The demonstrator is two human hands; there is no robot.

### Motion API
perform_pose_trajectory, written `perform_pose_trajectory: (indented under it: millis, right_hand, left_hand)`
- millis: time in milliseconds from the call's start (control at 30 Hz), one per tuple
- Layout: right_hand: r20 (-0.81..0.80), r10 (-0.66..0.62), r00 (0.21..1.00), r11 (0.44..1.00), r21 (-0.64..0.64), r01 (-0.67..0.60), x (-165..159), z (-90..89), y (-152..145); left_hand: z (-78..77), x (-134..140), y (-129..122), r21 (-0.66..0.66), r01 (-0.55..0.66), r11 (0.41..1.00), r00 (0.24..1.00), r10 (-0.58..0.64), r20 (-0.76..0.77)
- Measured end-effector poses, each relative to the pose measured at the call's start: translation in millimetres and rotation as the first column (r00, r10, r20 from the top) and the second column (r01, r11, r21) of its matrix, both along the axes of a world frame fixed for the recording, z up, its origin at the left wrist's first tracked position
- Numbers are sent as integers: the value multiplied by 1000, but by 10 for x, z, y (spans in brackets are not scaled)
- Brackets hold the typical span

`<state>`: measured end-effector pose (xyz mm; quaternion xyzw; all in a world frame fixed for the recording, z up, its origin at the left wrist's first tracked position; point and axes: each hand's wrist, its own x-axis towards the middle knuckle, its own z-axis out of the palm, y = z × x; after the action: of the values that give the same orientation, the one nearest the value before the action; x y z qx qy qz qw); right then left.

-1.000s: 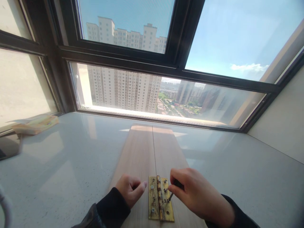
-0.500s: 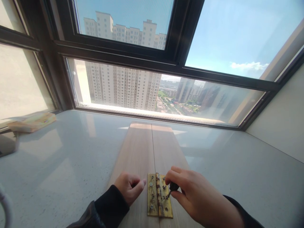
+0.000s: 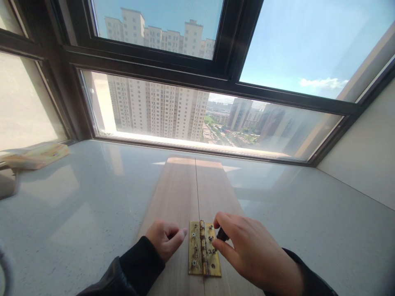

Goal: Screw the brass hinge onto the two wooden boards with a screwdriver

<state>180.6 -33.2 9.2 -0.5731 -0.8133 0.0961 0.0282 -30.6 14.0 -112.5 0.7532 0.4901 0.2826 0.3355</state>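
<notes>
At the hinge point(image 3: 203, 249), right hand point(image 3: 245, 242) grips a screwdriver point(image 3: 221, 235)

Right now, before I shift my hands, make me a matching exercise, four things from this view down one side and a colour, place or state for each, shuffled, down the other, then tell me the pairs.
Things
1. Hinge
2. Left hand
3. Right hand
4. Window frame

Descriptions
A. Holding a dark tool
B. Very dark, behind the far end of the wooden boards
C. Brass-coloured, with one leaf on each board
D. Curled, with no tool visible in it

Right pairs: 1-C, 2-D, 3-A, 4-B
</notes>
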Motion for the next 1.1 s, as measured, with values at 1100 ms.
perform_pose_trajectory:
  millis: [1100]
  right_hand:
    - [34, -87, 996, 996, 0, 87, -27, -19, -3]
  left_hand:
    - [29, 37, -42, 40, -51, 998, 997, 48, 56]
